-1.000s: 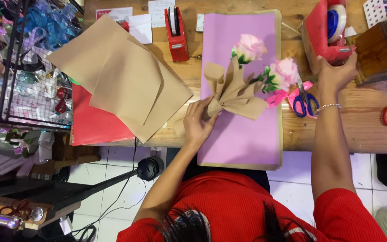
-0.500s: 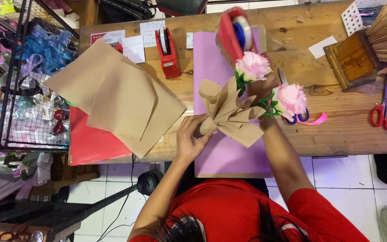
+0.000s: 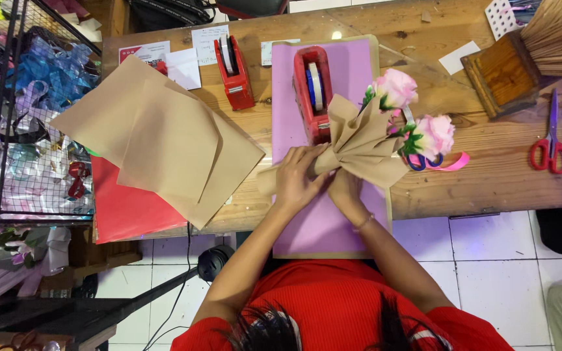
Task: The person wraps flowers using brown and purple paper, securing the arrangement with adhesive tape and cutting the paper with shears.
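Your counter [image 3: 489, 188] carries everything, its near edge running just below your wrists, with white floor tiles beyond it. The lilac paper sheet [image 3: 294, 123] lies flat in front of you and overhangs that near edge. To its left, tan kraft sheets [image 3: 164, 143] fan over a red sheet [image 3: 125, 211], which also hangs past the edge. On the lilac sheet rests the small bouquet [image 3: 365, 140], two pink roses wrapped in tan paper, heads pointing right. Your left hand [image 3: 297, 175] is closed around the gathered neck of the wrap, and your right hand [image 3: 346, 188] pinches it from below. It looks like you are bunching the wrap for taping. The red tape dispenser [image 3: 313, 91] stands just behind the bouquet, touching the paper fan, so your next move calls for freeing one hand while the other keeps the neck tight. Open room lies to the right, between the blue scissors [image 3: 424, 161] and red scissors [image 3: 549, 153].
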